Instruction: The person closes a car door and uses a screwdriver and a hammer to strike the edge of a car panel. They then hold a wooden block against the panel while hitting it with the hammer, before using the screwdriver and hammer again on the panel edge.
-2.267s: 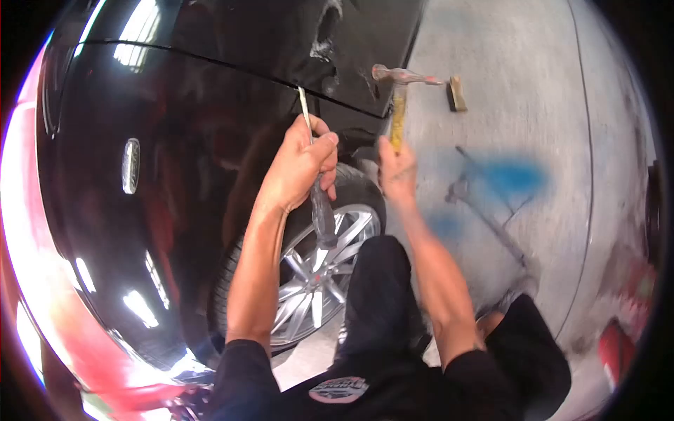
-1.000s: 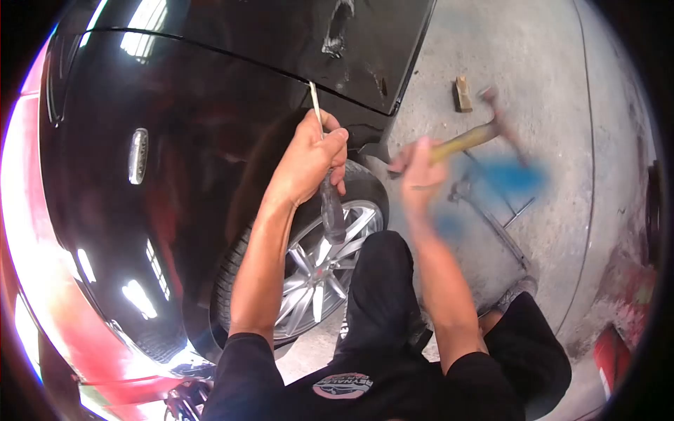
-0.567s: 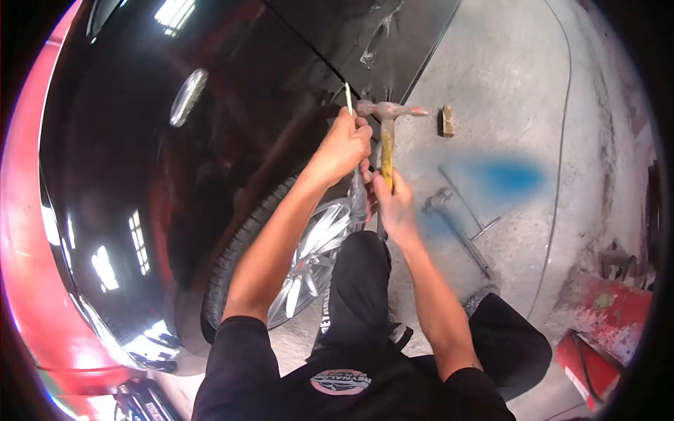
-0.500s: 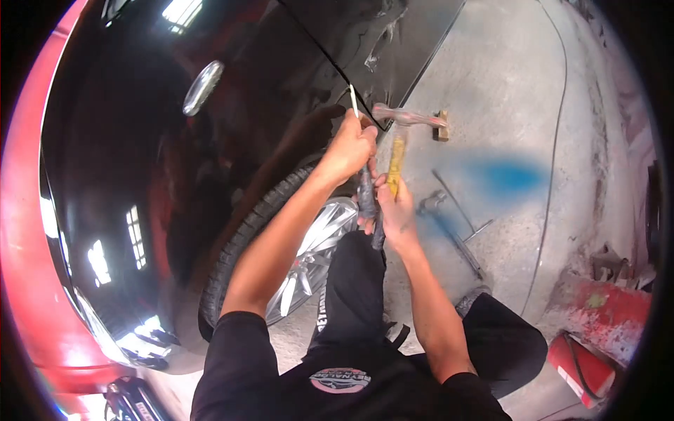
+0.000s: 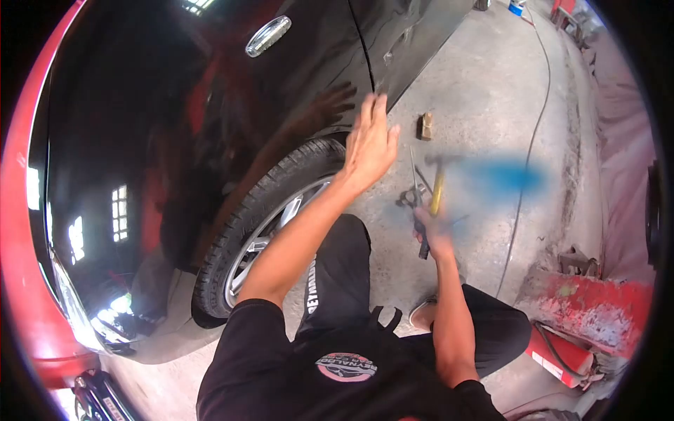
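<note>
My left hand (image 5: 371, 144) is held with fingers extended at the lower corner of the black car panel (image 5: 309, 91), near the seam (image 5: 366, 56) and just above the tyre (image 5: 267, 186). It has nothing in its grasp. Lower and to the right, my right hand (image 5: 437, 228), smeared by motion, grips a hammer with a yellow handle (image 5: 438, 193); its blurred head points away from me. Beside that hand a thin rod (image 5: 414, 165) and some dark metal tools (image 5: 407, 199) overlap it in view. Dents show in the panel beyond the seam.
A small wooden block (image 5: 425, 126) lies on the concrete floor (image 5: 484, 91). Along the right runs a cable (image 5: 539, 119). A red cylinder (image 5: 558, 354) lies at lower right by a worn red object (image 5: 590, 305). A blue container (image 5: 516, 8) stands far off.
My left hand has let go of the pale-tipped tool and opened by the panel. My right hand has moved away to the right with the hammer. The view has shifted.
</note>
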Demonstrator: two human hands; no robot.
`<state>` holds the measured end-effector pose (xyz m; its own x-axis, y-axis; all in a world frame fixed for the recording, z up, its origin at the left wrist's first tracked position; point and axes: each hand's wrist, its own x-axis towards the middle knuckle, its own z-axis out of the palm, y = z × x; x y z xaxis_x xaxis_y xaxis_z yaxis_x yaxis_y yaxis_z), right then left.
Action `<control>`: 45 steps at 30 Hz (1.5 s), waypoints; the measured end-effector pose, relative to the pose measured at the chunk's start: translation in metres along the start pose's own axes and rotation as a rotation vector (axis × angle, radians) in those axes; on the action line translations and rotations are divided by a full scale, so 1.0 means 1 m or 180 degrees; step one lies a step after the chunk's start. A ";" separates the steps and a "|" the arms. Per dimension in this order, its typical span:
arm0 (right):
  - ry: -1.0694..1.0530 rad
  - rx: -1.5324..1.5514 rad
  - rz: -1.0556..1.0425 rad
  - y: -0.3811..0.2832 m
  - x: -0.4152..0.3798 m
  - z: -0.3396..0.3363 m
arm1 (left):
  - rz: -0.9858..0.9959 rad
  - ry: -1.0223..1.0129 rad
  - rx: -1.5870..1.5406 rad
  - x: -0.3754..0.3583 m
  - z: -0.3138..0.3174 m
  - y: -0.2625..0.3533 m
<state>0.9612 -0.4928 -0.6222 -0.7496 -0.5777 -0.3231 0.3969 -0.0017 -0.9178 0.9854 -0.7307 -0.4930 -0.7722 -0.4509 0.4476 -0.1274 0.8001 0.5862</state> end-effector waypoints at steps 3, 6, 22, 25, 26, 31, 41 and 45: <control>0.0170 -0.0768 0.0405 0.078 0.005 -0.028 | 0.0246 -0.0145 0.0925 0.029 -0.025 0.015; 0.0352 -0.1986 0.0227 0.207 0.010 -0.061 | -0.0208 -0.0790 0.1383 0.027 -0.021 0.010; 0.0250 -0.4372 0.0050 0.296 -0.037 -0.106 | 0.0635 0.0238 0.1287 -0.088 -0.123 0.020; 0.0402 -0.4049 -0.0106 0.294 -0.038 -0.106 | 0.0671 0.0293 0.1628 -0.089 -0.140 0.017; 0.0602 -0.3885 -0.0292 0.295 -0.033 -0.108 | 0.0712 0.0248 0.1768 -0.090 -0.143 0.014; 0.0834 -0.3434 -0.0104 0.298 -0.013 -0.110 | 0.0403 0.0217 0.1846 -0.086 -0.138 0.009; 0.0348 -0.3727 0.0398 0.174 0.031 -0.101 | 0.0055 -0.0271 0.3078 -0.077 -0.122 0.006; 0.0446 -0.3038 -0.0564 0.079 0.060 -0.123 | 0.0248 -0.0223 0.3380 -0.079 -0.120 0.000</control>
<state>0.8825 -0.4277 -0.7426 -0.8376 -0.5305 -0.1304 -0.2763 0.6173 -0.7366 1.1213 -0.7423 -0.4476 -0.8314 -0.3869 0.3987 -0.5272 0.7760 -0.3463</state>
